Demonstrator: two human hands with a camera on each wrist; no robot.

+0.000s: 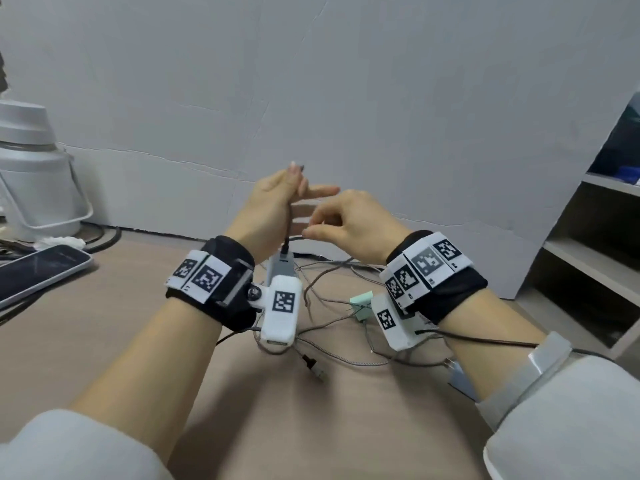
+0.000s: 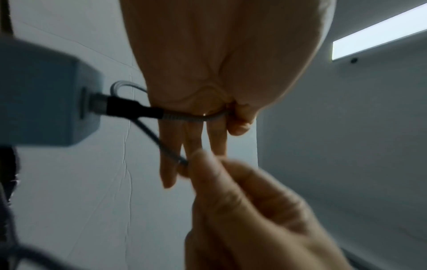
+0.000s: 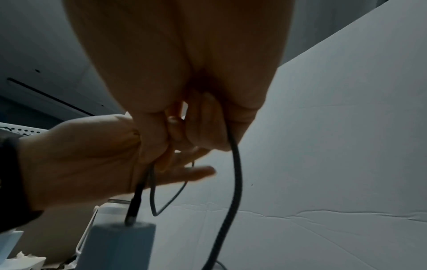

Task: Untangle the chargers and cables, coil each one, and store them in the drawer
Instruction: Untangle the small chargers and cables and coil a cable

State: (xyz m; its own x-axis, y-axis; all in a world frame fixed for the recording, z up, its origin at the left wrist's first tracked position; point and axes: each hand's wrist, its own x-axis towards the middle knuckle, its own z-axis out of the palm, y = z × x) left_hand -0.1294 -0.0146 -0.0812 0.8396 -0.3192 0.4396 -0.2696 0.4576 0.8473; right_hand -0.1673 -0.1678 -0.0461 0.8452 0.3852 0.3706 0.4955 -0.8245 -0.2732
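Charger block [image 1: 281, 268]: grey.
Its cable [image 2: 184, 117]: grey braid, black plug.
Small adapter [image 1: 361, 304]: pale mint green.
Wristbands [image 1: 221, 278]: black, with white tags in black-and-white square codes.
Table [image 1: 104, 323]: light brown.
Wall [image 1: 346, 98]: pale grey.
Phone [image 1: 38, 268]: dark screen, white edge.
Sleeves [image 1: 568, 427]: white.

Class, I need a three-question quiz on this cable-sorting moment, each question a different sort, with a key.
1. True or false: the grey block charger lies flat on the beige tabletop.
2. Which hand pinches the braided grey cable beside its black plug? A left hand B right hand
3. Fill in: a mint-green ___ sits among the loose cables.

Key: 1 false, it hangs from the cable; 2 A; 3 plug adapter.
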